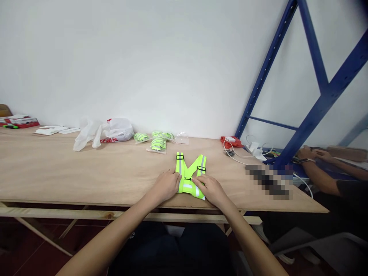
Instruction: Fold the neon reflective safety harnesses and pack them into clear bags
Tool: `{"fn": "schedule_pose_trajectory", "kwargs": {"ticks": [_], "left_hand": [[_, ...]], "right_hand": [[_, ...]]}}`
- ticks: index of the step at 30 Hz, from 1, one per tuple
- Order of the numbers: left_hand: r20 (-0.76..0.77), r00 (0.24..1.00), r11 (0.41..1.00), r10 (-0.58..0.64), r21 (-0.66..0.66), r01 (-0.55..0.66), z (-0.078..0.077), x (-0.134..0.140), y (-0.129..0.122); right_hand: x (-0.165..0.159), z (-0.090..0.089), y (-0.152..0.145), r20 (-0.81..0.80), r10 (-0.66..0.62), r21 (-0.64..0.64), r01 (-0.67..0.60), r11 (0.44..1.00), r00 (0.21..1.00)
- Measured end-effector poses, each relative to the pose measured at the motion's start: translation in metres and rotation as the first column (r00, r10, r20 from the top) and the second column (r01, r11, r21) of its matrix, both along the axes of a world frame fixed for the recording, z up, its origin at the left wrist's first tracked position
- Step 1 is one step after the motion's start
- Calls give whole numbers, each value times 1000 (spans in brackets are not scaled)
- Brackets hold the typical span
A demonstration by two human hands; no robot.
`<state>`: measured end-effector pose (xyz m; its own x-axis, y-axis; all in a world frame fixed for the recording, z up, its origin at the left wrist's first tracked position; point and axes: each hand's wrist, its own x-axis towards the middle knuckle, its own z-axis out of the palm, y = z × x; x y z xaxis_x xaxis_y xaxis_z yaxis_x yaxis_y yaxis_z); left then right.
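A neon yellow reflective vest [188, 188] with grey stripes and black buckles lies on the wooden table near its front edge. Its two shoulder straps point away from me, and its lower band is folded across the bottom. On the left side of the band, my left hand [166, 187] is closed on the fabric with fingers bent. My right hand [212, 189] pinches the vest at the base of the right strap, thumb toward the middle. The fabric under my fingers is hidden.
Several bagged vests [157, 142] lie by the wall, next to a white plastic bag [119, 129]. On the right are a red pouch [234, 142], white cables and a blue metal frame [309, 117]. A co-worker's hands [312, 154] rest beyond that frame.
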<state>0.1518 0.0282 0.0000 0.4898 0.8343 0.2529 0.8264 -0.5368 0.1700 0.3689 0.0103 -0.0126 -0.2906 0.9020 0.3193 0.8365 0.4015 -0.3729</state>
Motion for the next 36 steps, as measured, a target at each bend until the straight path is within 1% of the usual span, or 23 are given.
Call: {"fn": "schedule_pose_trajectory", "kwargs": {"ticks": [2,4,7,8,9,11,14,16,19,22,26,30,33,36], "left_hand": [[-7,1000,1000,-7,4,7,-3,0,0],[16,1000,1000,-21,21,20,-4,0,-2],[75,997,999,-31,47,28,-5,0,-6],[80,996,998,-28,54,24,-5,0,-7],[73,997,998,-25,61,21,-5,0,-9],[43,998,995,-41,90,37,-5,0,-14],[51,994,989,-102,113,96,-5,-5,-23],[101,985,989,-142,60,137,-5,-10,-29],[187,965,980,-183,-41,194,-5,-19,-37],[221,947,961,-234,-91,259,-6,-30,-44],[243,928,942,-284,-111,317,-10,-41,-55],[279,915,936,-291,-115,333,-16,-46,-62],[295,911,937,-287,-109,331,-19,-47,-63],[277,918,940,-285,-108,324,-20,-45,-63]], "right_hand": [[-3,-2,-2,54,-33,62,30,998,998],[-6,-5,-5,75,-71,182,56,982,995],[-11,-11,-13,137,-108,395,46,918,985],[-11,-13,-16,167,-115,446,29,895,979],[-12,-15,-19,196,-118,479,10,878,973],[-12,-19,-26,225,-105,505,-24,863,969],[-10,-26,-36,167,-54,490,-35,871,985],[-6,-28,-43,103,-15,446,-33,895,995],[0,-27,-52,65,66,327,-84,941,996],[8,-23,-61,57,146,216,-155,964,988],[11,-21,-71,35,219,151,-221,964,975],[8,-19,-73,-22,248,101,-244,964,969],[8,-19,-72,-36,258,102,-253,962,965],[11,-22,-70,-37,268,125,-261,957,963]]}}
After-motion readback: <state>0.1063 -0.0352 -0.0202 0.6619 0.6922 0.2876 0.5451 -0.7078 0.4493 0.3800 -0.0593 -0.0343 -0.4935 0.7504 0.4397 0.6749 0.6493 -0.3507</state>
